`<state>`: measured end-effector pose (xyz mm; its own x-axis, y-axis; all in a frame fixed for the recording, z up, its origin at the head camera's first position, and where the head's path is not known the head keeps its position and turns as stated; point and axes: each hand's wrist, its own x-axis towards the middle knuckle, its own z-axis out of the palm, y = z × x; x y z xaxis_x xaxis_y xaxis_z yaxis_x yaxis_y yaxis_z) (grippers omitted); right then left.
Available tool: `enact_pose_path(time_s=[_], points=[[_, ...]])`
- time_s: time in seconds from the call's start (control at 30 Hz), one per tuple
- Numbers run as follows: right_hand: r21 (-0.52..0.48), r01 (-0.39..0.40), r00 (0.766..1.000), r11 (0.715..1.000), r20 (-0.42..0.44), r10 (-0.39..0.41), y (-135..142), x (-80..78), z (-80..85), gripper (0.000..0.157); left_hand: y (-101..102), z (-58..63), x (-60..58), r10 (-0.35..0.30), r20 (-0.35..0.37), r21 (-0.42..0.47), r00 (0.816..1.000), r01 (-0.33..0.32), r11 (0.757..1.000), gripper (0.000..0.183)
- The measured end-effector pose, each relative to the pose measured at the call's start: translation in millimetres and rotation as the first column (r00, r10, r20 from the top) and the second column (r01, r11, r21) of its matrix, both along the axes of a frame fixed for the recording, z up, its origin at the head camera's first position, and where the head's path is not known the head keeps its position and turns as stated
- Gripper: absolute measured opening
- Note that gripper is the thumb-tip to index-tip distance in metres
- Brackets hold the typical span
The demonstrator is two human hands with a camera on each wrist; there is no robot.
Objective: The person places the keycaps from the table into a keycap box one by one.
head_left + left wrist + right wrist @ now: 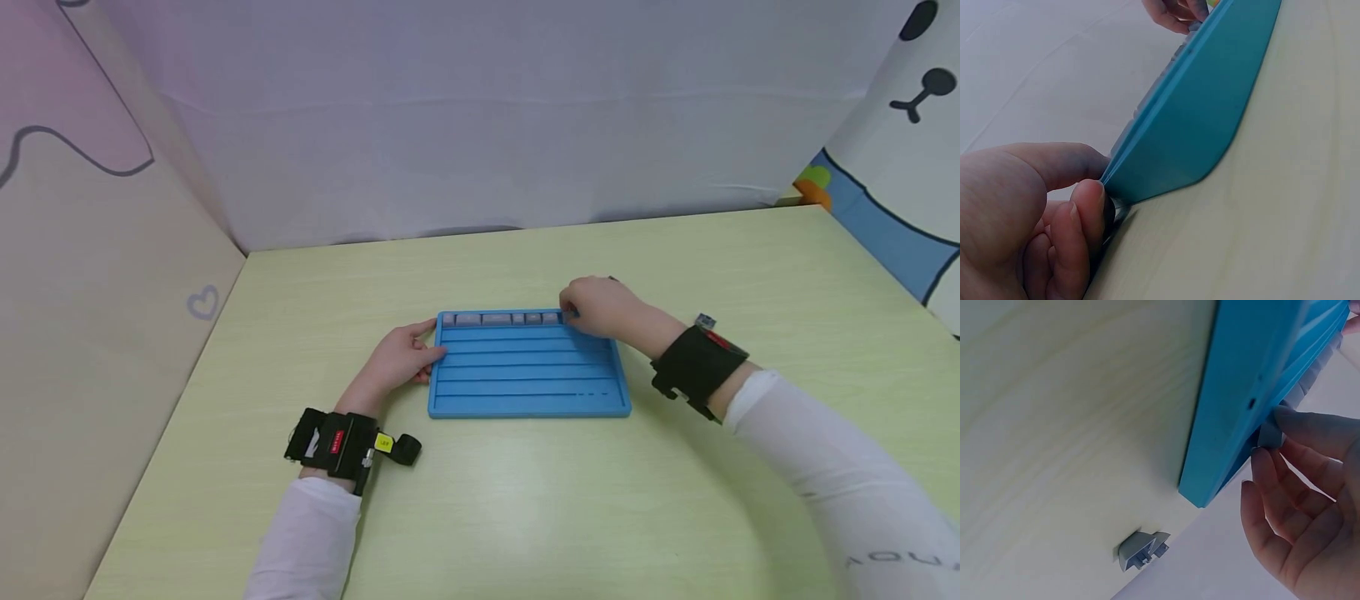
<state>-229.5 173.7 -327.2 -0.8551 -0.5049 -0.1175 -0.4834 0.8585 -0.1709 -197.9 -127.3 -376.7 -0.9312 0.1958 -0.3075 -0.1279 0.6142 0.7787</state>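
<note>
A blue ridged keycap tray (pixel 529 412) lies on the table, and a row of grey keycaps (pixel 497 319) fills part of its top slot, from the left end past the middle. My left hand (pixel 393 358) grips the tray's left edge, with the thumb lying over the rim. At the top right of the tray, my right hand (pixel 596 305) pinches a single grey keycap (pixel 1269 435) between thumb and index finger, right at the slot. In the head view the fingers hide that keycap.
Loose grey keycaps (pixel 1138 550) lie on the pale wooden table (pixel 570 508) beyond the tray, in the right wrist view. Small marks run along the tray's lowest slot at the right. A pale cloth wall (pixel 480 158) stands behind the table, with printed walls at both sides.
</note>
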Motion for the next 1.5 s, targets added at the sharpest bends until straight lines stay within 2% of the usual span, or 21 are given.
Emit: enact_pose_path(time_s=[1.17, 1.5], points=[[-0.048, 0.040, 0.999, 0.998, 0.001, -0.040, -2.0, 3.1, -2.0, 0.020, 0.6, 2.8, 0.1, -0.007, 0.002, -0.002, 1.000, 0.007, 1.000, 0.064], [-0.060, 0.032, 0.999, 0.998, -0.011, -0.033, 0.1, 3.2, -5.6, 0.028, 0.8, 1.1, -1.2, -0.015, -0.001, -0.010, 1.000, 0.015, 1.000, 0.064]])
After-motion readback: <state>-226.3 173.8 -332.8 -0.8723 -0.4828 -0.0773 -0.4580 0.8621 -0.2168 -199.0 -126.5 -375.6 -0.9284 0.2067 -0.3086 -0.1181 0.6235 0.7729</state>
